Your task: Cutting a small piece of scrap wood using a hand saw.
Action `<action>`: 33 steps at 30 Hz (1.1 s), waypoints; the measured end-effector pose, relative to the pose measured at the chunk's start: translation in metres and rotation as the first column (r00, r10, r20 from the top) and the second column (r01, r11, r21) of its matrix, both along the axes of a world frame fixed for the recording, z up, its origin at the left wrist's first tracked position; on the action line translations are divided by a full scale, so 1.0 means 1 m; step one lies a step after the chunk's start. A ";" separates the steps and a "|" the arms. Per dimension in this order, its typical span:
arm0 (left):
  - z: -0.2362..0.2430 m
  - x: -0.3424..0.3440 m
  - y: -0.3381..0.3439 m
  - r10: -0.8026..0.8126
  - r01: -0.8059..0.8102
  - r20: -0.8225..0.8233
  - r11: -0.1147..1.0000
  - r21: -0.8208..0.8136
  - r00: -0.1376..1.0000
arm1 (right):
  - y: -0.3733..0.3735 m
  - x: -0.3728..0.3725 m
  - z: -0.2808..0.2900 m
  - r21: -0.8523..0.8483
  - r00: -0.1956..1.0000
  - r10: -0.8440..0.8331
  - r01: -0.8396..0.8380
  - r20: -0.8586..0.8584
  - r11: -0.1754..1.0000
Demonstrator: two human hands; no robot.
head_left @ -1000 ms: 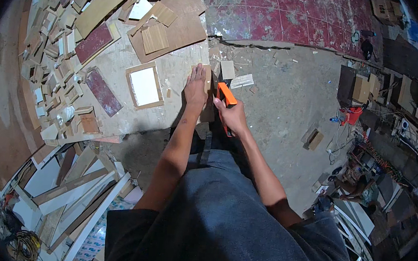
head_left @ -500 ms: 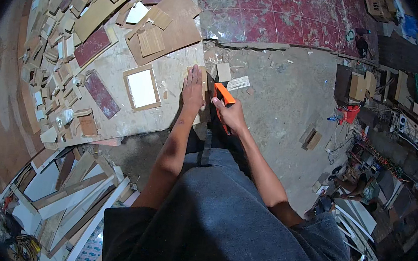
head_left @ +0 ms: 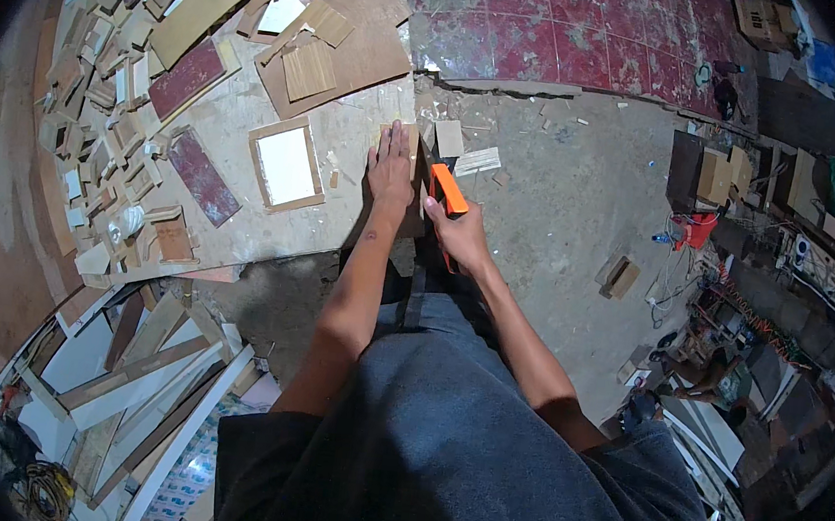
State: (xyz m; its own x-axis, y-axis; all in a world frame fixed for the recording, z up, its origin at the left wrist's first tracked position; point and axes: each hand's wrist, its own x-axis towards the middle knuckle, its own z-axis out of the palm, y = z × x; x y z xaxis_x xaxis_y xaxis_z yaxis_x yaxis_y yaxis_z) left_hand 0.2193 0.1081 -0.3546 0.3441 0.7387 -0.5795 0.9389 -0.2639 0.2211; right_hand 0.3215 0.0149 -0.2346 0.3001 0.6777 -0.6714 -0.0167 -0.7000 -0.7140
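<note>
My left hand lies flat, fingers extended, on a narrow wooden piece at the right edge of the worktable. Just right of it my right hand grips an orange-handled handsaw, its blade running upright in the picture along the piece's right side, partly hidden by handle and hand. Left of my left hand lies a white panel with a brown border, and farther left a maroon strip. Brown boards with small pieces on top lie beyond my hands.
Many wood offcuts cover the table's left. Stacked boards and scraps lie lower left. Concrete floor is at right, red tiles beyond. Cables, boxes and a red container line the right side, where another person is low down.
The saw has shifted slightly relative to my left hand, and more of its blade shows above the handle. My left hand stays flat on the piece; the view has moved a little.
</note>
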 end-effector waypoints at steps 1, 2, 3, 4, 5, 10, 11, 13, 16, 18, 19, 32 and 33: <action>-0.003 -0.002 -0.001 0.003 -0.003 -0.001 1.000 -0.002 1.000 | 0.001 -0.003 0.002 0.010 1.000 -0.010 0.010 0.014 1.000; -0.005 -0.004 -0.002 -0.012 0.012 -0.009 1.000 0.016 1.000 | 0.002 -0.004 -0.001 0.009 1.000 -0.006 0.006 0.012 1.000; -0.006 -0.003 -0.002 -0.031 0.032 -0.009 0.999 0.034 0.999 | 0.001 -0.001 -0.003 0.004 1.000 -0.017 0.017 -0.002 1.000; -0.006 -0.004 -0.001 -0.031 0.031 -0.004 0.999 0.034 0.999 | 0.000 0.002 -0.004 0.000 0.999 -0.028 0.028 -0.016 1.000; -0.007 -0.008 0.002 -0.017 0.016 0.037 1.000 0.026 0.999 | -0.002 0.005 -0.005 0.000 1.000 -0.028 0.028 -0.011 1.000; 0.006 0.000 0.003 -0.003 0.004 0.017 0.998 -0.068 1.000 | -0.007 0.000 -0.003 -0.013 0.999 -0.009 0.009 0.032 1.000; 0.007 0.002 0.002 -0.024 0.024 0.000 0.999 -0.037 1.000 | -0.012 -0.001 0.001 -0.016 0.999 -0.013 0.014 0.035 1.000; -0.006 -0.004 0.002 -0.027 0.027 -0.028 1.000 0.002 0.999 | -0.011 -0.011 0.024 0.008 0.999 0.010 -0.010 0.039 1.000; -0.010 -0.002 0.002 0.018 -0.011 -0.058 0.991 0.131 0.998 | -0.023 -0.010 0.035 -0.020 0.999 0.022 -0.022 0.029 1.000; -0.002 -0.003 0.000 -0.065 0.060 -0.065 0.995 -0.075 0.996 | -0.025 -0.002 0.033 -0.046 1.000 0.001 0.000 0.028 0.999; -0.001 -0.001 0.004 -0.077 0.075 -0.026 0.994 -0.078 0.997 | -0.024 0.000 0.034 -0.073 1.000 -0.014 0.016 0.021 0.997; 0.000 0.002 0.001 -0.003 0.003 -0.043 1.000 -0.018 0.999 | -0.004 0.002 -0.018 0.010 0.998 0.063 -0.063 0.012 0.998; 0.000 0.002 0.002 0.005 -0.005 -0.045 1.000 -0.017 0.999 | -0.011 0.002 -0.014 0.000 0.999 0.044 -0.044 -0.011 0.999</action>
State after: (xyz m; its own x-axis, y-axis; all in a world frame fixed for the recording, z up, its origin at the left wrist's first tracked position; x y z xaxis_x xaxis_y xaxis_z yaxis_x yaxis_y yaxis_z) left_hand 0.2214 0.1102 -0.3551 0.3135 0.7301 -0.6072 0.9493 -0.2555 0.1830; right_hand 0.3234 0.0043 -0.2490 0.2629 0.6899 -0.6745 0.0064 -0.7003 -0.7138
